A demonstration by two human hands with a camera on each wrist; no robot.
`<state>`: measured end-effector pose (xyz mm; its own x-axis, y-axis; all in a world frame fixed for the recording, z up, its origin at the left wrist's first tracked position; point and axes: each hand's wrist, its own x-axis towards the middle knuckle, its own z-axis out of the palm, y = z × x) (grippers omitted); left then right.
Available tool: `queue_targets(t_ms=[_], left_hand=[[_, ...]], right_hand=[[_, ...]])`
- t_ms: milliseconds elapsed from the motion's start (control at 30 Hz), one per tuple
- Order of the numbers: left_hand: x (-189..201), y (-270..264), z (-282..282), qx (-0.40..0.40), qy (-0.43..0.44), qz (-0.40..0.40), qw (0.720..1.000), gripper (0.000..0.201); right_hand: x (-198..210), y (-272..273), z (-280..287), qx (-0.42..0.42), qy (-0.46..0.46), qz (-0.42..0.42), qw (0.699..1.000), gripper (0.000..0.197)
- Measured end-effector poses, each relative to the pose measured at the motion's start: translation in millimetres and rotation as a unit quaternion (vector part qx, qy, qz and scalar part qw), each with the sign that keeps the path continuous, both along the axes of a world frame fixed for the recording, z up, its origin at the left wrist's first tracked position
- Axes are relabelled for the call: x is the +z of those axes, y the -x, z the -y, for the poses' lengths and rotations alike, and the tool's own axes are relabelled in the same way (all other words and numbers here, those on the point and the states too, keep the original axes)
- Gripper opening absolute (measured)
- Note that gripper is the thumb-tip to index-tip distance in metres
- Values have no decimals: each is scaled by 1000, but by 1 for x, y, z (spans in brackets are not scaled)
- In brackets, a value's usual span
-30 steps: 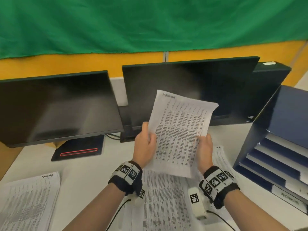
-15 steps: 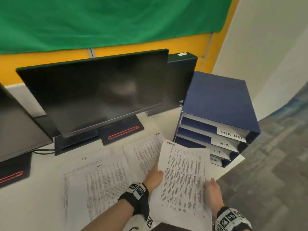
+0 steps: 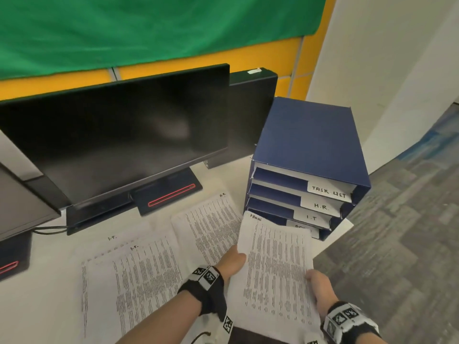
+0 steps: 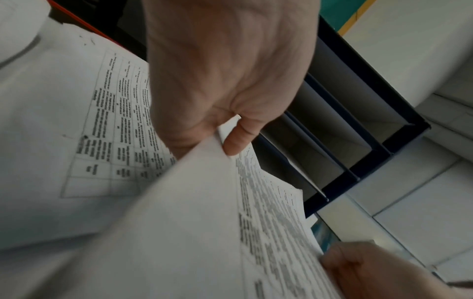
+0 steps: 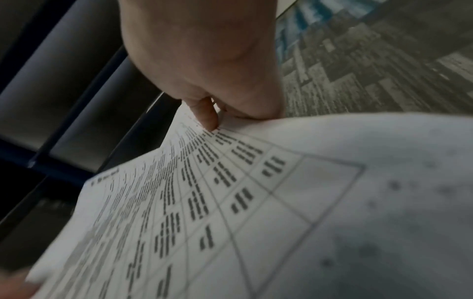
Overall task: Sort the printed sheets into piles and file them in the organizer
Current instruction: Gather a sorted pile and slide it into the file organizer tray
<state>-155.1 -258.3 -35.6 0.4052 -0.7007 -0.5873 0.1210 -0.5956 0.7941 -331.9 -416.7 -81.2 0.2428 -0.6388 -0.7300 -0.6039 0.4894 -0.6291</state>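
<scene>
The held sheet [image 3: 275,269] hides most of the organizer's [image 3: 310,145] bottom label [image 3: 301,227]; its print is blurred. The left monitor [image 3: 15,207] is cut off.

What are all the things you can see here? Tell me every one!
Held sheet: one, white, printed, in front of the organizer's lowest slot.
Organizer: one, blue, four labelled slots, desk's right end.
Sheets on desk: several, white, printed, left of the held sheet.
Monitors: three, black, behind the sheets.
Cloth: one, green, on the wall.
Left hand: grips the held sheet's left edge.
Right hand: grips its right edge.
</scene>
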Motion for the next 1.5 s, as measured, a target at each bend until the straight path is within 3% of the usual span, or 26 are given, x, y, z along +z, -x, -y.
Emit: queue_targets(t_ms=[100, 267, 333, 400, 467, 600, 667, 800, 867, 900, 967, 1000, 1033, 1067, 1133, 1200, 1233, 1300, 1400, 1433, 1500], left_hand=[[5, 0, 6, 27, 1, -75, 997, 45], [16, 7, 11, 40, -15, -156, 987, 30], [13, 4, 23, 60, -24, -108, 992, 27], [2, -5, 40, 90, -30, -40, 995, 41], [-6, -13, 54, 104, -23, -4, 994, 40], [4, -19, 69, 109, -18, 38, 993, 35], [8, -19, 71, 94, -13, 47, 994, 36], [14, -21, 58, 135, 16, -42, 990, 21], [15, -31, 44, 154, 15, -36, 987, 32], [15, -36, 35, 163, 15, -26, 986, 34], [11, -47, 13, 186, 20, -13, 982, 26], [9, -52, 0, 202, 25, -4, 979, 20], [7, -56, -15, 219, 30, 9, 975, 15], [5, -60, -30, 235, 37, 31, 971, 13], [-1, -70, -61, 255, 31, 105, 961, 14], [-7, -81, -96, 280, -12, 204, 938, 14], [-9, -88, -114, 296, -44, 250, 921, 14], [-14, -101, -151, 316, -145, 324, 880, 15], [-22, -117, -202, 329, -353, 323, 814, 37], [-24, -120, -214, 344, -379, 293, 808, 47], [-28, -122, -232, 365, -353, 261, 821, 64]], right_hand=[[9, -10, 26, -27, 0, -19, 999, 22], [40, -33, 67, -40, 37, 10, 998, 28], [48, -31, 70, -41, -23, 83, 995, 28], [55, -18, 59, -47, -79, 164, 982, 28], [55, 0, 40, -43, -135, 221, 965, 30], [36, 9, 2, -32, -250, 251, 935, 42], [31, -9, -3, -53, -260, 257, 929, 29], [34, -53, 12, -134, -226, 238, 935, 3], [26, -72, 31, -159, -189, 213, 945, 7], [22, -79, 39, -159, -167, 222, 948, 19], [15, -91, 49, -102, -148, 267, 947, 58], [14, -98, 51, -61, -155, 291, 942, 52], [21, -106, 50, -55, -196, 327, 923, 29], [18, -111, 54, -78, -182, 343, 918, 12], [18, -118, 56, -101, -144, 299, 938, 17], [4, -127, 48, -40, -109, 302, 946, 36], [14, -132, 34, -30, -135, 283, 949, 41], [29, -144, -3, -38, -149, 280, 948, 22], [36, -163, -70, 124, -100, 233, 959, 15], [31, -174, -90, 189, -66, 216, 956, 18], [25, -191, -127, 316, 8, 164, 934, 26]])
